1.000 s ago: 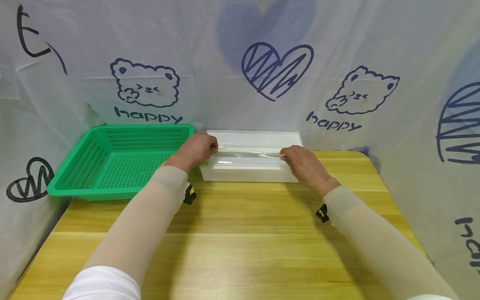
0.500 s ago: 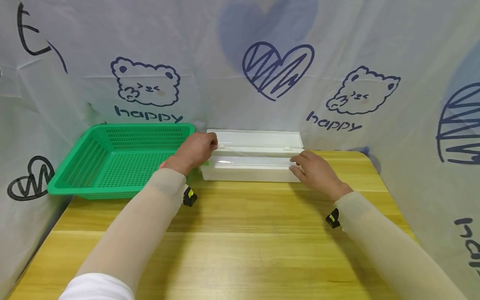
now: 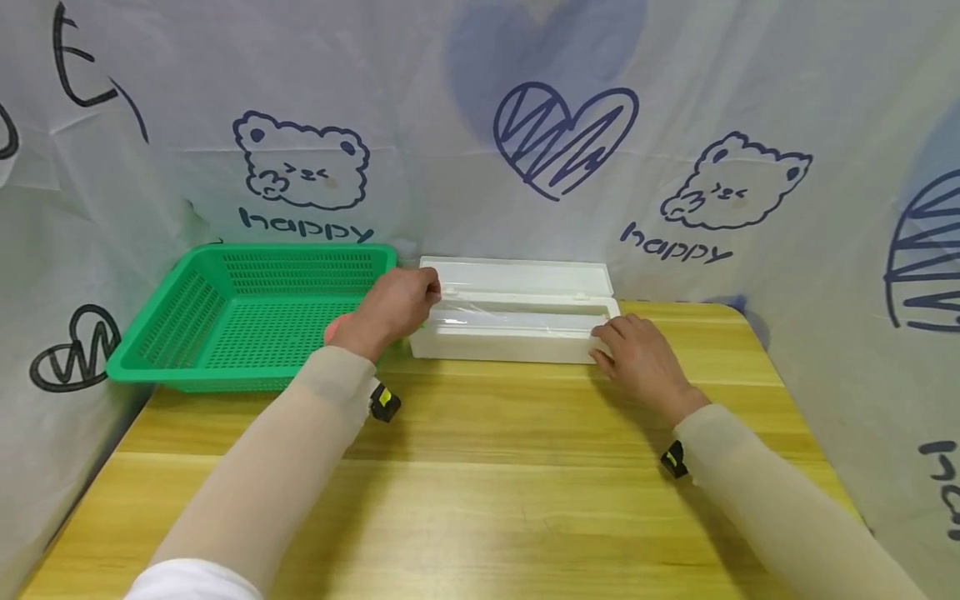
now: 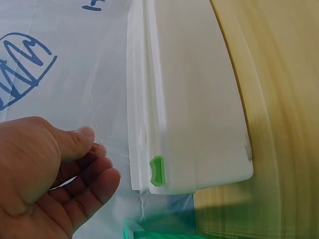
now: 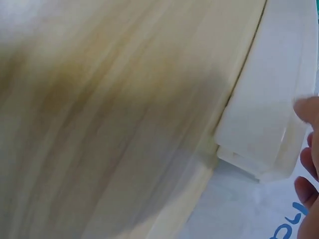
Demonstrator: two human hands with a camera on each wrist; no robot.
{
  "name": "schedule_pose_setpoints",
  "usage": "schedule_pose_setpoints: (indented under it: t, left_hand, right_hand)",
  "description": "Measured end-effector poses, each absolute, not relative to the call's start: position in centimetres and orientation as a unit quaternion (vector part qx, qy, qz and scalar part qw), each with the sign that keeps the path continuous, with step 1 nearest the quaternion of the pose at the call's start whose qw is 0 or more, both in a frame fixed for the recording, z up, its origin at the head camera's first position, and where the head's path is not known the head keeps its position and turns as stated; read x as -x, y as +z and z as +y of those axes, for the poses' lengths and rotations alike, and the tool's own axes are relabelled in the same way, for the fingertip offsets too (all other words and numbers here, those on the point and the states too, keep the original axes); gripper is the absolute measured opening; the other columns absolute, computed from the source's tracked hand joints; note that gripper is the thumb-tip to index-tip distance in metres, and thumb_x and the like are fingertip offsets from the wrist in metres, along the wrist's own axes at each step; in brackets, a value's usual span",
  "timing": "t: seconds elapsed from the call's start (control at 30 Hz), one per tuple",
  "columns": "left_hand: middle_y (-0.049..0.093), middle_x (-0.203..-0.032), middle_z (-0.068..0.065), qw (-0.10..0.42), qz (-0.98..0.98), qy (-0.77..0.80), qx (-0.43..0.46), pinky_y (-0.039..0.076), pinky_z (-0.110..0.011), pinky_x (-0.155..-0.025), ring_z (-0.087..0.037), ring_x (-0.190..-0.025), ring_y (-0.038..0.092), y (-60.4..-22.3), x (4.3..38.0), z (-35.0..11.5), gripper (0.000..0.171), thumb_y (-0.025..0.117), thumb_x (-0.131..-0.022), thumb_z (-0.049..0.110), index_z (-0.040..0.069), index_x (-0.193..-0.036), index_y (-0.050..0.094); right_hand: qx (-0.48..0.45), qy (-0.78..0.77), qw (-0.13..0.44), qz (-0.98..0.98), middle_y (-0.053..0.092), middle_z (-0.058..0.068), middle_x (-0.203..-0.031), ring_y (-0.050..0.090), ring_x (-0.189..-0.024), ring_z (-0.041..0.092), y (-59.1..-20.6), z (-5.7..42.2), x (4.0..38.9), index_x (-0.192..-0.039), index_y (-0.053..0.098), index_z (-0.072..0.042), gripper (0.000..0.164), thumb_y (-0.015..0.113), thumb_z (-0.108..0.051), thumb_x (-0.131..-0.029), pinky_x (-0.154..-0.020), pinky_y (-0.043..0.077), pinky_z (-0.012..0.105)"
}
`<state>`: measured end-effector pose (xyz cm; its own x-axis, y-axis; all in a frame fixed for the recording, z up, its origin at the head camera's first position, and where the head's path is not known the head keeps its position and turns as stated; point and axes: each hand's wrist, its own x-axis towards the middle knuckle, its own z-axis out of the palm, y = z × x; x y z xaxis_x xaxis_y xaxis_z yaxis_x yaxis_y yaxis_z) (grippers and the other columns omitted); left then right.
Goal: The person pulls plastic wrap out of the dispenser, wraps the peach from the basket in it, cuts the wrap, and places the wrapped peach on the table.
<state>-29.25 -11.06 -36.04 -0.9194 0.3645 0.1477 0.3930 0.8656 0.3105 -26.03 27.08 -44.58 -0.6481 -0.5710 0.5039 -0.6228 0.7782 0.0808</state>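
Printed sheeting backs a wooden table (image 3: 480, 467). Far left: basket (image 3: 247, 321). Left hand (image 3: 390, 307) pinches film (image 3: 517, 315) at the box (image 3: 517, 337) left end. Right hand (image 3: 641, 358) curls around the right end. Film: thin, clingy, easily torn; pinch at its edge.

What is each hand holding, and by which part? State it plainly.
The left hand pinches the clear film at the left end of the white dispenser box. The right hand grips the box's right end.
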Motion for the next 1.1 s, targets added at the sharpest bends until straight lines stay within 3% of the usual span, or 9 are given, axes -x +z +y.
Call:
schedule_pose_setpoints:
  t: [0.1, 0.2, 0.6, 1.1]
  left_hand:
    - [0.064, -0.09, -0.003, 0.04, -0.966, -0.173, 0.187, 0.049, -0.036, -0.074, -0.022, -0.078, 0.054, -36.1, 29.1, -11.0, 0.009, 0.053, -0.098, 0.015, 0.013, -0.097, 0.062]
    - [0.065, -0.093, -0.003, 0.043, -0.967, -0.175, 0.181, 0.05, -0.037, -0.076, -0.021, -0.079, 0.055, -36.1, 28.9, -11.0, 0.011, 0.052, -0.099, 0.017, 0.013, -0.1, 0.062]
    - [0.064, -0.091, -0.005, 0.093, -0.964, -0.196, 0.156, 0.052, -0.038, -0.07, -0.023, -0.077, 0.057, -35.5, 28.7, -10.9, 0.01, 0.053, -0.1, 0.019, 0.012, -0.1, 0.06]
    - [0.066, -0.095, -0.006, 0.181, -0.939, -0.238, 0.167, 0.054, -0.039, -0.073, -0.02, -0.08, 0.06, -31.8, 27.3, -10.3, 0.013, 0.052, -0.101, 0.021, 0.011, -0.102, 0.061]
  right_hand:
    - [-0.336, 0.054, 0.3, -0.891, 0.062, 0.01, -0.083, 0.056, -0.077, 0.029, -44.7, 27.3, 26.0, -0.092, 0.065, -0.006, 0.011, 0.068, -0.015, -0.088, -0.071, 0.05, 0.044]
    - [-0.322, 0.072, 0.308, -0.892, 0.063, 0.009, -0.082, 0.057, -0.076, 0.028, -44.5, 27.4, 25.9, -0.091, 0.066, -0.007, 0.007, 0.067, -0.013, -0.088, -0.07, 0.052, 0.044]
    - [-0.217, 0.137, 0.294, -0.921, 0.062, 0.012, -0.087, 0.055, -0.082, 0.029, -40.5, 26.9, 27.1, -0.098, 0.066, -0.003, 0.013, 0.064, -0.015, -0.093, -0.073, 0.051, 0.046]
    - [-0.168, 0.182, 0.395, -0.884, 0.06, 0.017, -0.085, 0.055, -0.077, 0.032, -35.5, 26.7, 27.3, -0.098, 0.064, 0.0, 0.024, 0.056, -0.022, -0.099, -0.067, 0.049, 0.048]
